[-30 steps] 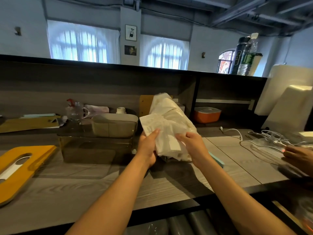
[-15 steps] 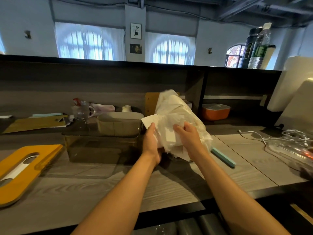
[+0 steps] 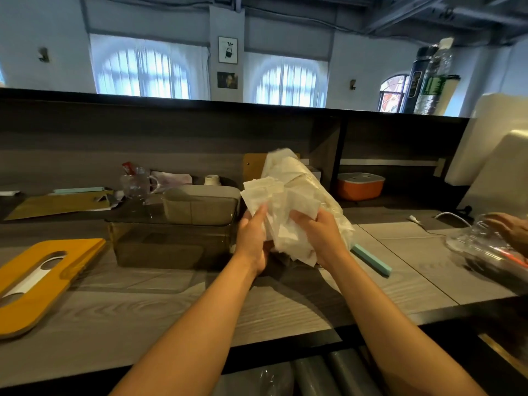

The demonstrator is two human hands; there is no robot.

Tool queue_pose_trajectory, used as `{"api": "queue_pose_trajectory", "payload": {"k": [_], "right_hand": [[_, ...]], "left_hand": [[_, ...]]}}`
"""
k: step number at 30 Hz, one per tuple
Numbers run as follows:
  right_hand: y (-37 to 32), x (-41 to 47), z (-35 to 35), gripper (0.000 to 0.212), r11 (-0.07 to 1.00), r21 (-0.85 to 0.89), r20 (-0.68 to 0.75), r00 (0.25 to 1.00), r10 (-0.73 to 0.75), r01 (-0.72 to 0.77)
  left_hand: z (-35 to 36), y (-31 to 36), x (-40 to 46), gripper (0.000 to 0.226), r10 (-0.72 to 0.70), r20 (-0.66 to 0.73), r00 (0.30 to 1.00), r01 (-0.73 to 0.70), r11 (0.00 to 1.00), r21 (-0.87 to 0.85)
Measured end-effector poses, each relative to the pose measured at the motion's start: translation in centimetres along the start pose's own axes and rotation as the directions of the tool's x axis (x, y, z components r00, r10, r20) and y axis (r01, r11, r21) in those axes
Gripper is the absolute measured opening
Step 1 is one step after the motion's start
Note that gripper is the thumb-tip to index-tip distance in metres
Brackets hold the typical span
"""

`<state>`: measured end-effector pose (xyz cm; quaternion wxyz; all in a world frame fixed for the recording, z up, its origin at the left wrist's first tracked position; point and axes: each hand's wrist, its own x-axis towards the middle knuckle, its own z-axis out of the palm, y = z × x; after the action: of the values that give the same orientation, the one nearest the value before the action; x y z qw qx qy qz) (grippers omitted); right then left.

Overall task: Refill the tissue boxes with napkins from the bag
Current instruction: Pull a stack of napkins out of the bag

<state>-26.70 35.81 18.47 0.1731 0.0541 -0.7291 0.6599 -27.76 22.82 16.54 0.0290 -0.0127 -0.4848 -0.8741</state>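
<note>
Bag point(image 3: 303, 178): lower end hidden behind both hands and the napkins point(image 3: 274, 201); base contact with bench point(image 3: 143, 304) not visible. Left hand point(image 3: 253, 241): fingers hidden behind the napkins, only the thumb shows. Second person's hand point(image 3: 514, 232): cut off by right frame edge, blurred. Clear container point(image 3: 485, 250) under it: blurred, contents unreadable, partly cropped. Orange lid point(image 3: 37, 281): left part cut off by frame edge. Bottle point(image 3: 434, 81) label: too small to read. Items below the bench edge: dark, unidentifiable.
</note>
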Motion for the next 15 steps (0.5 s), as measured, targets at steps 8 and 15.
{"api": "queue_pose_trajectory", "payload": {"k": [8,15], "right_hand": [[-0.16,-0.08,-0.54,0.018,1.000,0.018,-0.081,0.997,-0.019,0.021],[0.03,0.19,-0.26,0.023,0.997,0.059,-0.168,0.985,-0.034,0.044]], "left_hand": [[0.11,0.09,-0.42,0.045,-0.127,0.059,0.990,0.126,0.992,0.023],[0.43,0.27,-0.46,0.030,-0.192,0.035,0.981,0.194,0.979,-0.068]]}}
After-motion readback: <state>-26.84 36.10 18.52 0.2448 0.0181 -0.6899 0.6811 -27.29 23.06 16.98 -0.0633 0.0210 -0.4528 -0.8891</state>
